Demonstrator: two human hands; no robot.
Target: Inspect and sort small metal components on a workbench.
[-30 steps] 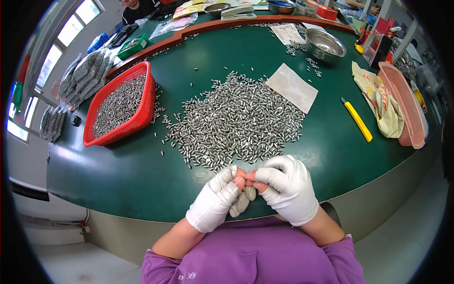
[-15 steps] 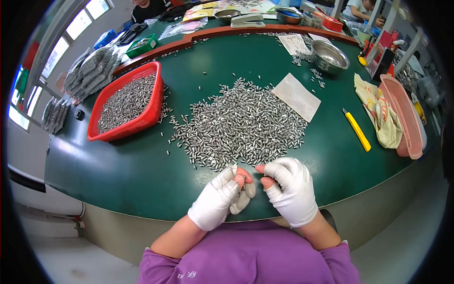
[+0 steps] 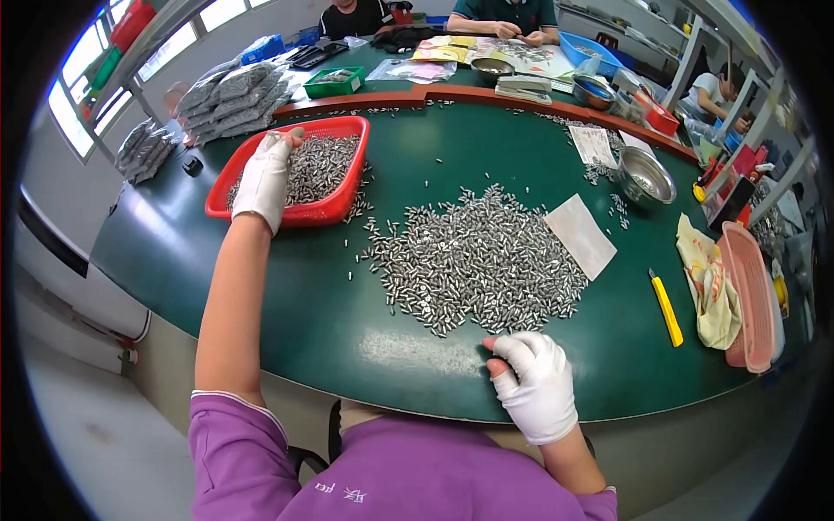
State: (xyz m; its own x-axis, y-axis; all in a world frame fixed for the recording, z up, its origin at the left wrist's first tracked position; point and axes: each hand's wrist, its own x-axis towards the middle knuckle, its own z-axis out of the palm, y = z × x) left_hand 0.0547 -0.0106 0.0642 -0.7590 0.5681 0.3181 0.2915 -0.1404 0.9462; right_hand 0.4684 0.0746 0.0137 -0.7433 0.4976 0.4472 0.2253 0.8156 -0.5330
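My left hand [image 3: 268,174], in a white glove with bare fingertips, reaches over the red plastic basket [image 3: 334,211] at the left. Its fingers stretch out above the small metal pins [image 3: 326,165] in the basket; the palm side is hidden. A wide heap of similar silvery pins [image 3: 478,256] lies on the green table in front of me. At the heap's near edge rests my right hand [image 3: 534,386], gloved the same way. Its thumb and forefinger are bent but apart, with nothing visible between them.
A white paper [image 3: 582,236] touches the heap's right side. Farther right lie a yellow cutter [image 3: 666,308], a cloth [image 3: 711,286] and a pink basket [image 3: 749,300]. A steel bowl [image 3: 645,178] stands behind. Filled bags [image 3: 234,95] are stacked far left. Other people sit across the table.
My left hand has moved from beside my right hand, near the heap, out to the red basket. My right hand stays at the heap's near edge. The view has shifted.
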